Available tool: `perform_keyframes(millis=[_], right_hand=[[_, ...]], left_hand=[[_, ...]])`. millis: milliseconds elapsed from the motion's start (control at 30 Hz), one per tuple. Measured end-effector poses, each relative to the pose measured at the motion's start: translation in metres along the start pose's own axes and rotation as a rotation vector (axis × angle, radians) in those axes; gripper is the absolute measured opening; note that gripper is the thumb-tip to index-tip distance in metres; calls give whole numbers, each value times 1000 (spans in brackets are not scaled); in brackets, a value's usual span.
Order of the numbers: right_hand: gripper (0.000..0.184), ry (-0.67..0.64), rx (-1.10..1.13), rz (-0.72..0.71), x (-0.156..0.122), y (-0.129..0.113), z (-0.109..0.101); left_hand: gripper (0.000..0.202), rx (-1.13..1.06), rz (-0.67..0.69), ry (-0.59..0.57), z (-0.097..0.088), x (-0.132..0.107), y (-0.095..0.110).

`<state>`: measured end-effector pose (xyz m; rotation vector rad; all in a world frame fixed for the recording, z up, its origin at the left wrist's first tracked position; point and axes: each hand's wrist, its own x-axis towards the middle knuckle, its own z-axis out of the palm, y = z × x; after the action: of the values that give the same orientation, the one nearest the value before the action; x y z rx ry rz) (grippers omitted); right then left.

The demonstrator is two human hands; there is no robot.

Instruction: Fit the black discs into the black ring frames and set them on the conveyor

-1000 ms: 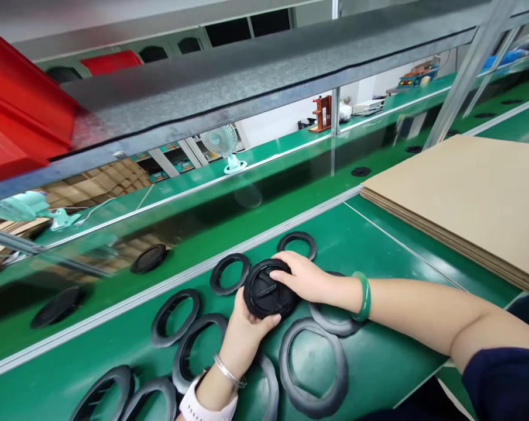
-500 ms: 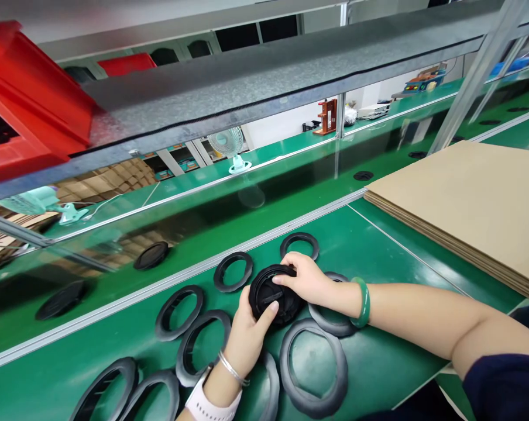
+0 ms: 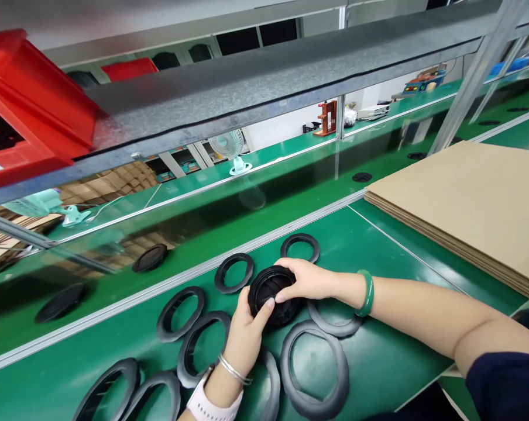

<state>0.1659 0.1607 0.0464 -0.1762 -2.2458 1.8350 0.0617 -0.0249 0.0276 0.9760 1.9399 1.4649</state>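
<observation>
Both hands hold a round black plastic cap (image 3: 271, 290) just above the green table (image 3: 378, 245). My left hand (image 3: 246, 333) cups its lower left edge, with the thumb pressed on its face. My right hand (image 3: 306, 279), with a green bangle on the wrist, grips the cap's upper right rim with bent fingers. Around the cap lie several black rubber rings, among them a small one (image 3: 300, 247) just behind my right hand, another (image 3: 234, 272) to the left and a large one (image 3: 313, 367) in front.
A stack of flat cardboard sheets (image 3: 470, 199) lies at the right. Beyond a metal rail runs a shiny green conveyor (image 3: 194, 222) carrying black round caps (image 3: 149, 258). A grey shelf (image 3: 256, 82) hangs overhead with a red bin (image 3: 31, 111) at the left. Small fans stand behind.
The cap has tilted and turned slightly between my hands. My left thumb has slid up onto its face, and my right fingers have shifted along the rim.
</observation>
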Motion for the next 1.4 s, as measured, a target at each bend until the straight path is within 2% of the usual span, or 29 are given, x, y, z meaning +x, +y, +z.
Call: perform_keyframes(millis=[67, 233, 333, 433, 567, 667, 733, 833, 933, 1033, 1200, 1300, 1400], right_hand=[[47, 13, -45, 11, -2, -1, 1], [39, 178, -161, 60, -8, -3, 19], [38, 171, -132, 18, -5, -2, 18], [38, 213, 43, -25, 7, 4, -8], [49, 558, 484, 38, 29, 26, -66], [46, 698, 652, 93, 38, 43, -99], [39, 699, 678, 87, 41, 51, -108], [35, 654, 724, 62, 43, 57, -106], [35, 612, 747, 41, 44, 58, -101], [39, 592, 745, 31, 43, 60, -101], [55, 595, 697, 13, 43, 64, -104], [64, 621, 647, -10, 44, 64, -103], [65, 645, 593, -19, 44, 62, -100]], left_hand=[[50, -18, 1, -2, 0, 0, -1], [48, -44, 17, 13, 2, -1, 1], [49, -50, 34, 32, 4, -1, 2], [55, -33, 96, 63, 2, 2, -1], [69, 351, 117, 161, -9, 12, -18], [77, 578, 77, 146, -16, 18, -29], [77, 663, 96, 120, -17, 20, -29], [70, 734, 103, 80, -13, 18, -20], [46, 790, 105, -25, -8, 14, -11], [25, 832, 194, -100, -4, 9, -8], [16, 764, 270, -118, -3, 7, -9], [15, 688, 300, -173, -3, 8, -7], [15, 635, 317, -232, -3, 9, -5]])
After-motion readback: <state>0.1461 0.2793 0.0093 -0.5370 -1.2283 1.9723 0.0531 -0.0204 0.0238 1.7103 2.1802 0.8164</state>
